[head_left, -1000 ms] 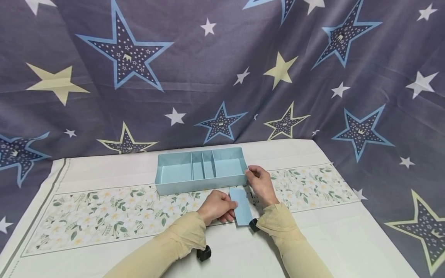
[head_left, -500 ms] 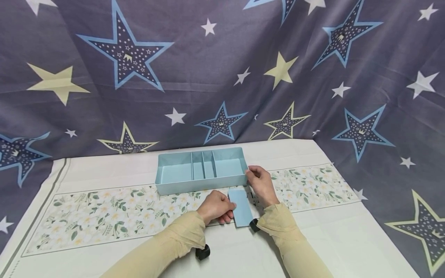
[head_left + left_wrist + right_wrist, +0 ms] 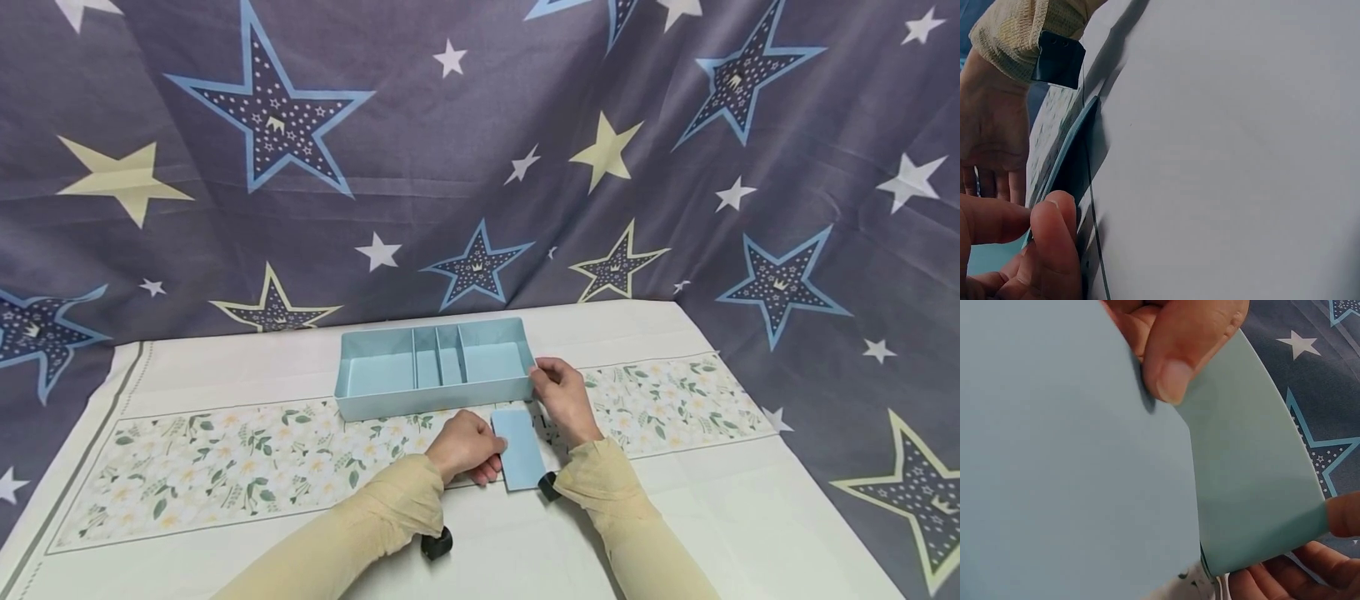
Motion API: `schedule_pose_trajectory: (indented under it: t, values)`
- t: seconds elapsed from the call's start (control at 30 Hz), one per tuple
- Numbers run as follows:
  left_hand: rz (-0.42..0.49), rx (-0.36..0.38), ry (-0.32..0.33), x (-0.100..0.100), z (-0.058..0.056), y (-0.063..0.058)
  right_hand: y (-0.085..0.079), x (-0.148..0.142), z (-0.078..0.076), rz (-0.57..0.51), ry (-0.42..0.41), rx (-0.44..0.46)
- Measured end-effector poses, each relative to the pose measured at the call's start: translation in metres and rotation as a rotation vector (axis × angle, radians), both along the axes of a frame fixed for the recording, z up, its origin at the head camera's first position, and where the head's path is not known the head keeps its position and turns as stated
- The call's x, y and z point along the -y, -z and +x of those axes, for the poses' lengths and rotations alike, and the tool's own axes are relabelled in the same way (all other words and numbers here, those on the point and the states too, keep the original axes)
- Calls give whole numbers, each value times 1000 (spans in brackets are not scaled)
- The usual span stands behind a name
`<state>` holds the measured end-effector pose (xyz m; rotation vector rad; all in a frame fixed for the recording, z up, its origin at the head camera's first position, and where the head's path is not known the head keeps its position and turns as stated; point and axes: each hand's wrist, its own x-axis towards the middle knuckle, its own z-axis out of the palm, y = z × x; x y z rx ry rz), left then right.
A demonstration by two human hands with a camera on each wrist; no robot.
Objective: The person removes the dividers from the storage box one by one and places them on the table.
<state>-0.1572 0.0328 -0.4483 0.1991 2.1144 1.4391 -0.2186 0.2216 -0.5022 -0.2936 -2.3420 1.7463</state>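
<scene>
In the head view, a light blue tray (image 3: pixel 435 404) with upright dividers stands at the table's middle. My left hand (image 3: pixel 465 446) pinches a flat, light blue rectangular panel (image 3: pixel 523 454) by its left edge, in front of the tray's right end. The left wrist view shows the panel (image 3: pixel 1072 153) tilted over the cloth, between thumb and fingers. My right hand (image 3: pixel 566 400) grips the tray's right front corner. In the right wrist view the panel (image 3: pixel 1072 456) covers much of the frame, with the tray's wall (image 3: pixel 1254 456) behind it and right fingertips (image 3: pixel 1342 514) on that wall.
A white tablecloth (image 3: pixel 675 517) with a flowered band (image 3: pixel 225 467) covers the table. Behind and to the right hangs a dark curtain (image 3: pixel 420 200) printed with stars. Black straps (image 3: pixel 437 543) sit at both wrists.
The panel has shifted slightly left and toward me in my left hand, and its face shows a little wider. My right hand and the tray have stayed in place.
</scene>
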Motion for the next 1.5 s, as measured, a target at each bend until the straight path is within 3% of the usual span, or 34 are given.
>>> schedule_pose_trajectory:
  t: [0.53, 0.87, 1.5]
  values:
    - [-2, 1, -15, 2, 2, -2, -5, 1, 4, 5, -16, -2]
    - [-13, -13, -26, 4, 3, 0, 4, -3, -2, 30, -13, 28]
    - [-12, -31, -13, 9, 4, 1, 2, -1, 0, 10, -25, 27]
